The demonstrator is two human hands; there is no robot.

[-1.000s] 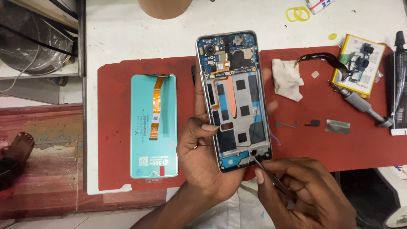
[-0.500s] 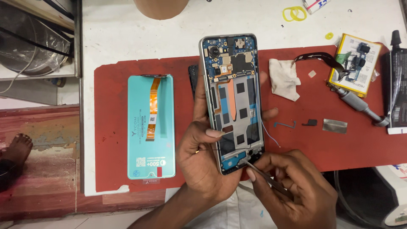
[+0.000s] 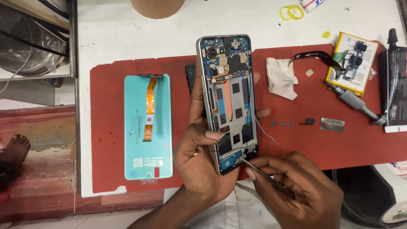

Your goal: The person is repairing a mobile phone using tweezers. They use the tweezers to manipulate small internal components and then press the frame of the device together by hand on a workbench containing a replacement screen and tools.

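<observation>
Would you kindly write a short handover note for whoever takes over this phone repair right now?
Left hand grips the opened phone frame above the red mat, thumb on its inner face.
Right hand holds tweezers, tips at the frame's bottom end.
Done: back is off, boards exposed; the battery lies top right.
Left: the replacement screen lies unfitted to the left; small parts remain loose on the mat.

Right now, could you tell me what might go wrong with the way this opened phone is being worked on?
The tweezers in the right hand press into the bottom of the opened phone; a slip could scratch its board. The left hand holds the phone raised off the red mat, so it could tilt or drop. The small black part lies loose and might get lost.
</observation>
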